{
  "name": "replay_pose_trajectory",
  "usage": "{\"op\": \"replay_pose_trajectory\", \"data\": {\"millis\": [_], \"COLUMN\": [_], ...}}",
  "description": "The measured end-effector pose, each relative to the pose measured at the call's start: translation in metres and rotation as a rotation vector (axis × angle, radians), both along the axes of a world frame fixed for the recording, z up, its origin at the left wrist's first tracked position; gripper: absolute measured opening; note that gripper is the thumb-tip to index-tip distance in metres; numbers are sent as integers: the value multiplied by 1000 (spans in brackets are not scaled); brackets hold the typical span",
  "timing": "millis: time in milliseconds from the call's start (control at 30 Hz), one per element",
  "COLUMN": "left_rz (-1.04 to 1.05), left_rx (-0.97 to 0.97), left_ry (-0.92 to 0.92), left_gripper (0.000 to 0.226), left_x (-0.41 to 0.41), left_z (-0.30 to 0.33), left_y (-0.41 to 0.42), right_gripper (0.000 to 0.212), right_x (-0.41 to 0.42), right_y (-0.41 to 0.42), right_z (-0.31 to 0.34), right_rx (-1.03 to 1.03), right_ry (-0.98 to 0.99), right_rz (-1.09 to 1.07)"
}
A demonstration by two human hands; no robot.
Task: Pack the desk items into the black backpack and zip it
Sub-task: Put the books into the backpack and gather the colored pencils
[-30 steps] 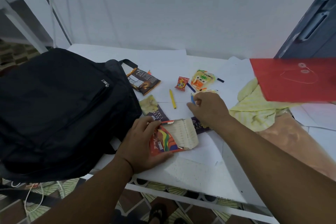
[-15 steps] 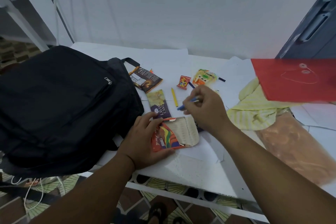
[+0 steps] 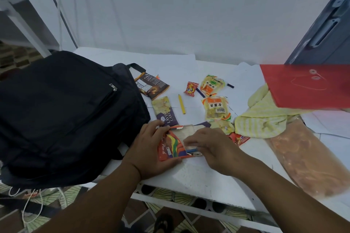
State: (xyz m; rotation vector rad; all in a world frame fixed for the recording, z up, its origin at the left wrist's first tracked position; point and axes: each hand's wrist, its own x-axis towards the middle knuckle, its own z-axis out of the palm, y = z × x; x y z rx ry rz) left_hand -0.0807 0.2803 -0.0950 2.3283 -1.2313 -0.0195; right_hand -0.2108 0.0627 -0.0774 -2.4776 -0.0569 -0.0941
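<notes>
At the desk's front edge, a left hand (image 3: 149,145) grips an open pencil box (image 3: 170,145) while the right hand (image 3: 212,147) pinches a blue pencil (image 3: 191,150) at its mouth. Sliding it in lengthwise should avoid snagging the flap; the black backpack (image 3: 62,115) waits at the left edge.

Right hand (image 3: 214,147) covers most of the blue pencil (image 3: 191,150); grip not discernible. Red envelope (image 3: 306,89) and black backpack (image 3: 62,117) cut off by frame edges. Print on small red candy wrapper (image 3: 191,89) too small to read.
</notes>
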Motion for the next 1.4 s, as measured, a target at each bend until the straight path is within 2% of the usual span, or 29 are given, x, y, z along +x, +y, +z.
{"op": "replay_pose_trajectory", "data": {"millis": [67,133,233,367,500,600,767,900,1067,1200,1267,1400], "left_rz": [0,-3,-2,3,3,4,4,4,2,-1,-3,-8], "left_rx": [0,1,4,13,14,18,22,19,26,25,29,14], "left_ry": [3,-2,-6,-12,-3,5,3,11,7,11,5,-11], "left_gripper": [97,97,96,96,96,97,98,98,98,97,97,97], "left_x": [0,0,0,0,0,-1,0,0,1,2,2,2], "left_z": [0,0,0,-1,0,0,-1,0,-1,-1,-1,-1], "left_y": [0,0,0,0,0,0,1,0,0,0,0,0], "right_gripper": [45,38,23,25,22,18,17,17,24,44,47,28], "right_x": [-5,-7,-5,-4,-1,2,7,19,69,106,117,125], "right_y": [-4,-11,-13,-6,-1,0,2,-8,-14,-8,-7,-5], "right_z": [-2,-2,-6,-11,-5,1,17,31,25,17,12,14], "right_rx": [79,116,-71,-117,-165,-69,-26,151,60,-7,-49,-62], "right_ry": [-8,-44,-62,-59,16,66,204,216,54,138,187,229], "right_rz": [-64,-138,-36,-2,23,-34,-32,-176,-313,-403,-464,-533]}}
